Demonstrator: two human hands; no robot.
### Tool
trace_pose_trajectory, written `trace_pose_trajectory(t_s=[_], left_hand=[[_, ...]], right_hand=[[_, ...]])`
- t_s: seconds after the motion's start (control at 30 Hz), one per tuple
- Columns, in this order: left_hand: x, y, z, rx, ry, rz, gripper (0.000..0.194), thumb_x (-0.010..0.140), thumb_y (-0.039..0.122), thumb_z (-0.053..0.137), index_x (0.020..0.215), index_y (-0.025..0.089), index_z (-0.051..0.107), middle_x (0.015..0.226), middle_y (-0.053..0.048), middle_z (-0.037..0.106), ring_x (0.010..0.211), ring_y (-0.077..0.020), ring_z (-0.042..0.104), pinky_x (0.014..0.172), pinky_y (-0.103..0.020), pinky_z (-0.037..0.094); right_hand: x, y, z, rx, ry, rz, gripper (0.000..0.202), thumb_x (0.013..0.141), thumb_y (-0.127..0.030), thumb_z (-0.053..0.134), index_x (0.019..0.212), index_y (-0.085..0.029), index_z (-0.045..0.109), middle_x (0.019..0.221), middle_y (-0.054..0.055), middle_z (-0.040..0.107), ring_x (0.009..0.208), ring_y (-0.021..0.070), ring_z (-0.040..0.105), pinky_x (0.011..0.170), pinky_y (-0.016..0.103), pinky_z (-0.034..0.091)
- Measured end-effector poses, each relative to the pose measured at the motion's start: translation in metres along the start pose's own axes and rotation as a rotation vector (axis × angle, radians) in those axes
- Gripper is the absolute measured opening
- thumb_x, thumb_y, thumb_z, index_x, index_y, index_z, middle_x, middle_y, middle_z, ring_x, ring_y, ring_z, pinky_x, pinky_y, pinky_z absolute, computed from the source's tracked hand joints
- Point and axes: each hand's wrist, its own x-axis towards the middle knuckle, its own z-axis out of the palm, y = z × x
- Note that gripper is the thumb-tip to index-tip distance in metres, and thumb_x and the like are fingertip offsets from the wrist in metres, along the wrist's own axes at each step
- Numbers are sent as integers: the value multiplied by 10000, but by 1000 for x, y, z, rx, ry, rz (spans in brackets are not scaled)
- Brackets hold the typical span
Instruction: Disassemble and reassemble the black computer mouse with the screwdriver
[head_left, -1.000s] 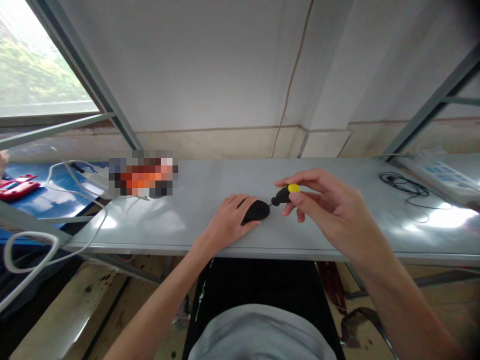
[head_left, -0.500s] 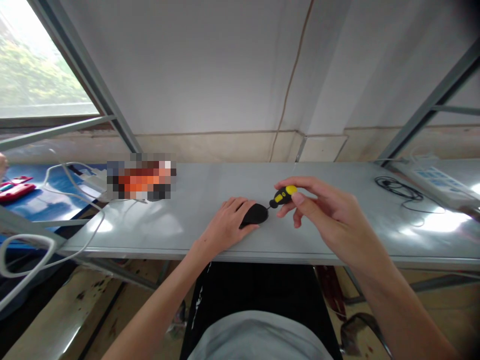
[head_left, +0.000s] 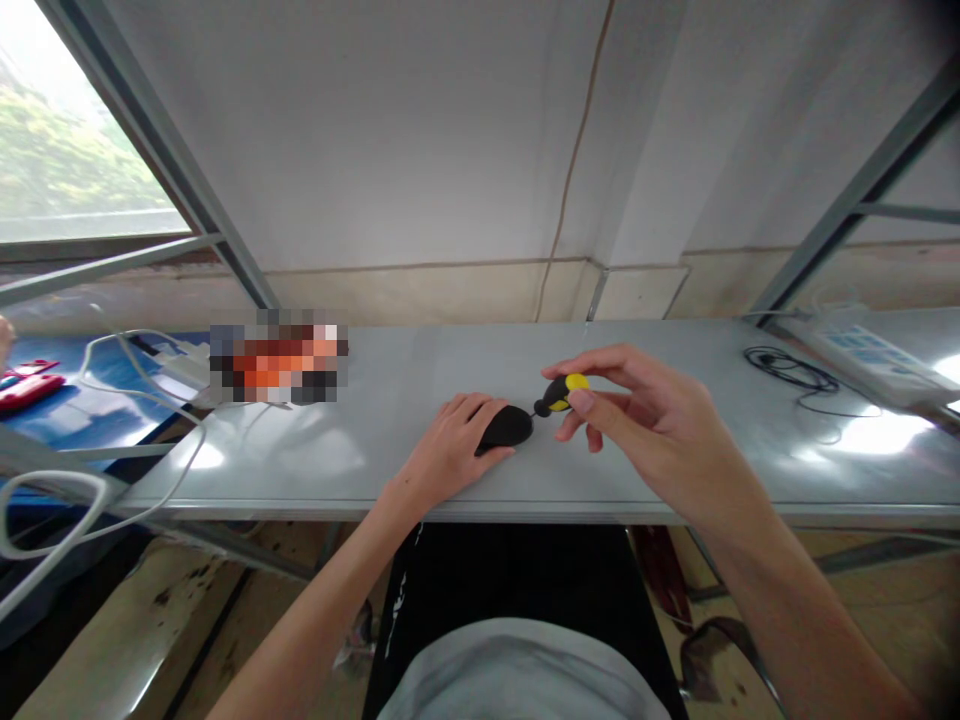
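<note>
A black computer mouse (head_left: 508, 428) lies on the grey table (head_left: 420, 365). My left hand (head_left: 452, 440) grips it from the left, with the thumb along its near side and the fingers over its far side. A short screwdriver (head_left: 557, 394) with a black and yellow handle is pinched between the thumb and fingers of my right hand (head_left: 637, 405). Its shaft points left and down, and the tip meets the right end of the mouse. Exactly where the tip sits on the mouse is too small to make out.
Back left on the table is a pixelated orange and black item (head_left: 277, 365). White cables (head_left: 180, 480) hang over the left end, beside a blue surface (head_left: 112, 400) with red objects. A coiled black cable (head_left: 791, 370) and a white power strip (head_left: 870, 355) lie at the right.
The screwdriver handle has turned slightly in my right fingers, and its shaft looks shorter against the mouse. My left hand keeps its hold. The whole view has shifted a little.
</note>
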Motion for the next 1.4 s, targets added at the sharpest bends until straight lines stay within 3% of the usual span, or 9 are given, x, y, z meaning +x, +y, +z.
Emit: trace_pose_trajectory(t_s=[0.13,0.23,0.4,0.6,0.9,1.4], left_hand=[[0,0,0,0,1,-2,520,998,401,752,1453,265,540,1380,-120,662,1270,-332,636,1127,-531,525],[1,1,0,4,4,-6,519,1001,396,746,1456,261,536,1379,-120,661,1262,-331,636,1125,-528,526],[1,3,-2,6,3,-4,504,1010,391,732,1447,241,531,1373,-125,661,1265,-328,630,1125,-519,525],[1,4,-3,0,3,-10,506,1015,385,718,1461,243,527,1359,-124,663,1262,-321,630,1121,-512,524],[1,4,-4,3,-10,-10,512,1022,386,716,1465,221,521,1354,-126,663,1240,-317,626,1109,-502,522],[0,2,-2,17,5,-4,499,1024,407,715,1454,238,527,1375,-124,662,1265,-326,636,1125,-513,518]], right_hand=[[1,-4,0,-41,-3,1,330,985,-504,758,1180,-238,768,948,57,782,663,171,750,532,272,585],[1,-6,0,-41,-20,-7,330,1012,-509,718,1199,-242,770,865,41,773,630,168,736,537,277,589],[-1,-5,1,-50,-33,-22,297,1049,-478,667,1210,-252,773,1040,71,800,711,172,764,580,276,605],[-2,-2,3,17,-40,-6,306,1010,-433,736,1263,-266,694,1274,91,753,807,187,792,590,283,612],[-3,-3,4,37,-28,40,292,956,-415,805,1118,-240,636,1270,93,752,758,176,776,575,288,568],[-2,-1,0,-25,-38,-12,234,1034,-434,706,1193,-262,723,1261,78,749,757,165,789,565,263,582]])
